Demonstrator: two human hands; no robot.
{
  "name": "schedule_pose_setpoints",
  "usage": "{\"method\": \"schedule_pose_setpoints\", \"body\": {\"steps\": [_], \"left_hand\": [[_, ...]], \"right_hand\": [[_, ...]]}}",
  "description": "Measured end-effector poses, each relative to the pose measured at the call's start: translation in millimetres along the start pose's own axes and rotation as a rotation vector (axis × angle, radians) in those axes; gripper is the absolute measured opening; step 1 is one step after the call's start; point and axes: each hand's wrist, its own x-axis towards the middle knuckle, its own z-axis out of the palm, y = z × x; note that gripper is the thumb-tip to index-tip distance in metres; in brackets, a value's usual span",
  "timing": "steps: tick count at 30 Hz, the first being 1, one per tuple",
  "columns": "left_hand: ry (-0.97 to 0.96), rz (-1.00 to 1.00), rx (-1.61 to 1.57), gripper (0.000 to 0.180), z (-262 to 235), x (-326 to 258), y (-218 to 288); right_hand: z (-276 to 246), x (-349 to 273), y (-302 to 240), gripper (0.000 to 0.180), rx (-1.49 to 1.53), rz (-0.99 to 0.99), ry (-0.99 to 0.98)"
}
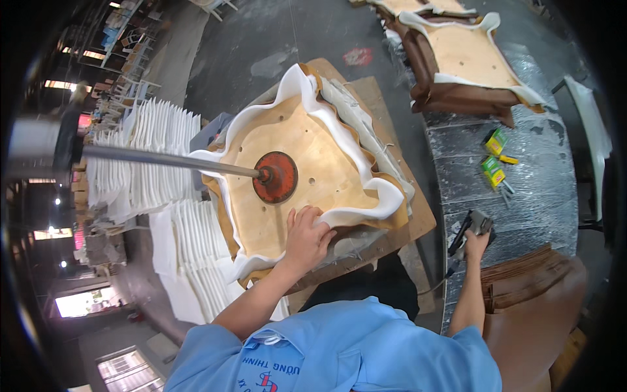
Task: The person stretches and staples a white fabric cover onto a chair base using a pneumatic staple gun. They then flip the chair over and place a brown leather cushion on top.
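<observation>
In front of me lies a pale plywood seat panel (333,157), ringed by a raised, wavy edge of white foam (375,202) with brown cover material (392,186) outside it. A red round press pad (282,186) on a metal rod (170,160) bears down on the panel. My left hand (305,236) is closed over the near edge of the foam, fingertips toward the wood; the foam under it is partly hidden. At the right, my right hand (475,243) grips a black and grey staple gun (475,225) above the plastic-covered table, away from the panel.
Small green and yellow boxes (494,171) lie on the plastic-covered table (522,215). Brown cover pieces (529,281) are stacked nearer me. Another foam-edged panel (467,59) sits at the far right. White foam sheets (147,163) stand stacked at left. A hose (434,287) trails from the gun.
</observation>
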Motion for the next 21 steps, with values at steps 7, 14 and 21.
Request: {"method": "schedule_pose_setpoints", "body": {"steps": [7,14,21], "left_hand": [[0.149,0.154,-0.162,0.019,20,24,-13],[0.286,0.141,-0.271,0.018,41,42,-22],[0.314,0.142,-0.320,0.018,38,45,-20]], "right_hand": [[-4,-143,-101,0.066,0.288,0.041,-0.202],[67,-223,-181,0.061,0.155,-0.273,-0.619],[120,-213,-223,0.052,-0.073,-0.157,-0.731]]}}
